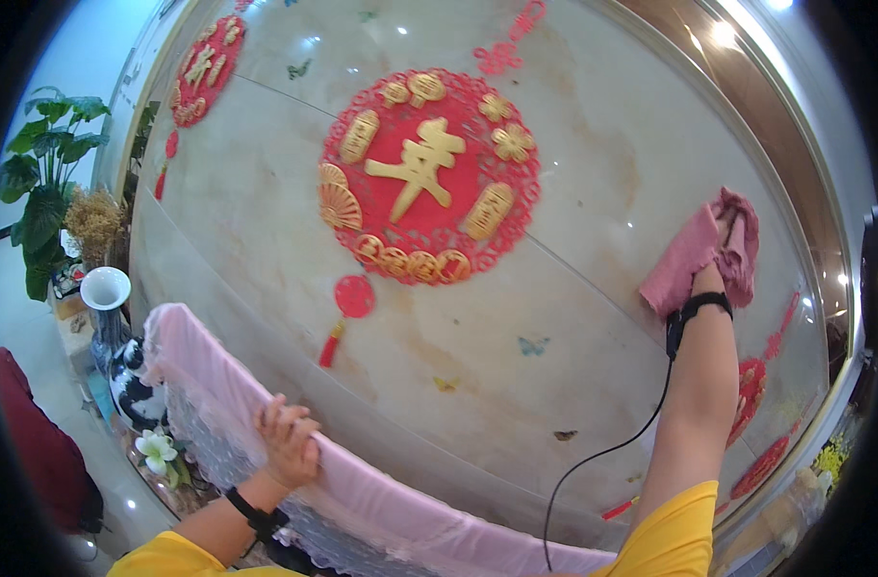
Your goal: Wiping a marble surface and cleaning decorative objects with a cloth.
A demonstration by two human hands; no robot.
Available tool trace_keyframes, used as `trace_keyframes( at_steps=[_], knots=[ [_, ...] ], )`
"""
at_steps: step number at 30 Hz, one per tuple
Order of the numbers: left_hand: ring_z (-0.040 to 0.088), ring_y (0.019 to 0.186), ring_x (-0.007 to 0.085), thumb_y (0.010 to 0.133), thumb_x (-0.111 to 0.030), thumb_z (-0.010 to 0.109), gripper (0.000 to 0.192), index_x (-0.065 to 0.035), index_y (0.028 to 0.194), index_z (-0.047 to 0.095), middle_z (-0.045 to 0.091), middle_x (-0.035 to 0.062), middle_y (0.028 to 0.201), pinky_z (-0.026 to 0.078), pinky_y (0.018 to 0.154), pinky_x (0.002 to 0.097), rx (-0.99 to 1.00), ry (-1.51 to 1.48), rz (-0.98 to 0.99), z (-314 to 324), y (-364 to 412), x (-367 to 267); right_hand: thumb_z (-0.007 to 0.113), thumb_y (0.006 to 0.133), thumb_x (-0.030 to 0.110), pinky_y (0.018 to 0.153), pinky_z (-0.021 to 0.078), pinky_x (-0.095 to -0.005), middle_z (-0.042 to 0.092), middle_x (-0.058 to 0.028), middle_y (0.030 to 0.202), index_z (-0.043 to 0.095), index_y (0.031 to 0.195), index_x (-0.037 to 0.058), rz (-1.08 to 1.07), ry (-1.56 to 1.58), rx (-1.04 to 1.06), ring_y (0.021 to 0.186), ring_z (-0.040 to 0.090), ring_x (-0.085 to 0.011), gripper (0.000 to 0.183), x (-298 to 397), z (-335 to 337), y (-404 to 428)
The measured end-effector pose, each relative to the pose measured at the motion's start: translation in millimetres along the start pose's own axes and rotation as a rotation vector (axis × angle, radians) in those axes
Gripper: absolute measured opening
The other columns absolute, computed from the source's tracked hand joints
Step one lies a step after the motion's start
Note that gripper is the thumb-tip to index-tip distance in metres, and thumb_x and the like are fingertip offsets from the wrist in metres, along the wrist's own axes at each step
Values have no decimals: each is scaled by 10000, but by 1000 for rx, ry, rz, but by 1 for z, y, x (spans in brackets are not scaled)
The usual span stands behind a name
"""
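Observation:
My right hand (pixel 724 234) is pressed to the marbled wall panel (pixel 597 346) at the right, gripping a pink cloth (pixel 677 263). Folds of the cloth hide most of its fingers. Lower left, my left hand (pixel 289 441) has its fingers curled over the top edge of a pink fabric cover (pixel 388 483) with lace trim. What lies under the cover is hidden. Between my hands, a round red and gold hanging decoration (pixel 417 173) with a red tassel (pixel 330 346) is on the wall.
A blue-grey vase (pixel 107 303), a black-and-white vase (pixel 136 393) and a white artificial flower (pixel 156 448) stand left of the cover. Further left is a leafy plant (pixel 45 195). A black cable (pixel 590 458) runs from my right wrist strap (pixel 706 304). More red decorations (pixel 760 461) hang at right.

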State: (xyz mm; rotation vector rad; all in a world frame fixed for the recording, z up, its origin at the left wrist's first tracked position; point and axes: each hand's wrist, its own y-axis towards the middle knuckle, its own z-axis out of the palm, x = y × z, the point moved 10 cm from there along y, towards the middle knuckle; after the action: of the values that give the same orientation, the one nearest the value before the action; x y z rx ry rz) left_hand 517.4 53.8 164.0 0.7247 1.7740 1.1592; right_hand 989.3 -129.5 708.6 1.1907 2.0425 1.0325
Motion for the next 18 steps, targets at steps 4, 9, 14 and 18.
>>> trace_keyframes(
  at_steps=[4, 9, 14, 18],
  knots=[
    [387, 1236, 311, 802, -274, 527, 231, -183, 996, 613, 538, 46, 1122, 168, 1040, 512, 93, -42, 46, -7, 5, 0, 402, 924, 106, 997, 421, -427, 584, -225, 1224, 472, 1276, -52, -25, 5, -47, 1163, 544, -348, 392, 93, -24, 19],
    [390, 1221, 285, 759, -267, 619, 337, -215, 1091, 635, 547, 19, 1125, 205, 987, 496, 248, -68, 163, -13, 10, 1, 368, 921, 52, 945, 467, -411, 554, -263, 1232, 505, 1259, -2, -237, 138, -51, 1123, 561, -372, 368, 241, -73, -23],
    [378, 1228, 265, 748, -273, 631, 382, -228, 1127, 630, 547, 6, 1135, 191, 980, 492, 310, -147, 265, -5, 9, -2, 383, 941, 160, 923, 448, -453, 576, -272, 1173, 525, 1217, 18, -415, 166, -149, 1115, 546, -396, 341, 291, -82, -31],
    [373, 1231, 260, 732, -267, 635, 416, -228, 1146, 621, 542, 7, 1147, 183, 986, 482, 310, -157, 268, -6, 2, 1, 351, 951, 217, 915, 437, -485, 611, -270, 1097, 635, 1059, 9, -452, 56, -56, 1067, 561, -417, 368, 304, -51, -30]
  ],
)
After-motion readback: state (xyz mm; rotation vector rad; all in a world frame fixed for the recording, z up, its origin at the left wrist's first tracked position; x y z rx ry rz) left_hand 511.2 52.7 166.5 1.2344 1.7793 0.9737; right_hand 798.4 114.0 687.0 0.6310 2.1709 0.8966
